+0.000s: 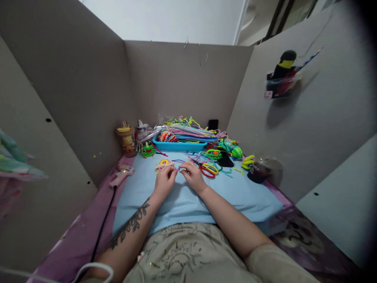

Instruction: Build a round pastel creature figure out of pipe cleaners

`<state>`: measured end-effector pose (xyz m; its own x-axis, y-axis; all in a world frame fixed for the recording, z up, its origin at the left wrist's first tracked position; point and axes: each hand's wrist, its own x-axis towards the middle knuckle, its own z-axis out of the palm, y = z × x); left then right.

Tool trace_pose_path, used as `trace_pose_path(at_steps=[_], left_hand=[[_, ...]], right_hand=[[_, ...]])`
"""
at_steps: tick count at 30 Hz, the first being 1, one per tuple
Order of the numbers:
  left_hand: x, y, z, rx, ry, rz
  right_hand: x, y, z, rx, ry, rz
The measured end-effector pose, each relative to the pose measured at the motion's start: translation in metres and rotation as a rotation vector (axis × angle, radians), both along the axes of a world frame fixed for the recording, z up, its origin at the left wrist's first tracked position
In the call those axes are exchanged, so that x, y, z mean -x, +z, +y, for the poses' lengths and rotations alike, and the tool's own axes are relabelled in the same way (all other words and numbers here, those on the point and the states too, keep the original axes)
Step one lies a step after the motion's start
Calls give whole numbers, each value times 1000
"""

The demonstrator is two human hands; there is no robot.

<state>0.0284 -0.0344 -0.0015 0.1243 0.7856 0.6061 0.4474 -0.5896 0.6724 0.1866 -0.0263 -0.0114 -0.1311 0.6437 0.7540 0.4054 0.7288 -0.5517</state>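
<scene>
Both hands meet over the blue cloth [232,200], fingertips close together. My left hand [165,179] is closed in a pinch, and my right hand [193,176] pinches from the other side. Between them a short bit of purple pipe cleaner [178,169] shows; most of it is hidden by the fingers. Just behind my left hand lies a round pink, yellow and white fuzzy piece [164,162]. To the right of my right hand are scissors with red handles [208,173] and yellow loops [214,168] among loose coloured stems.
At the back stands a blue tray [180,146] heaped with pipe cleaners [191,131]. Green fuzzy pieces [148,150] lie near it. A jar [128,141] and a pink power strip [122,177] are left; a dark cup [257,173] is right. Grey panels [188,78] enclose the table.
</scene>
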Motion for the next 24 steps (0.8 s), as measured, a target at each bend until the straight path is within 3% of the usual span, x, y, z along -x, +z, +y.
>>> trace_pose_path(at_steps=[6, 16, 24], left_hand=[[-9, 11, 5, -53, -68, 116], [-1, 0, 10, -101, -107, 170], [-1, -1, 9, -49, -149, 79]], right_hand=[[-4, -1, 3, -44, -74, -3], [-4, -4, 3, -59, -104, -52], [-3, 1, 0, 7, -46, -2]])
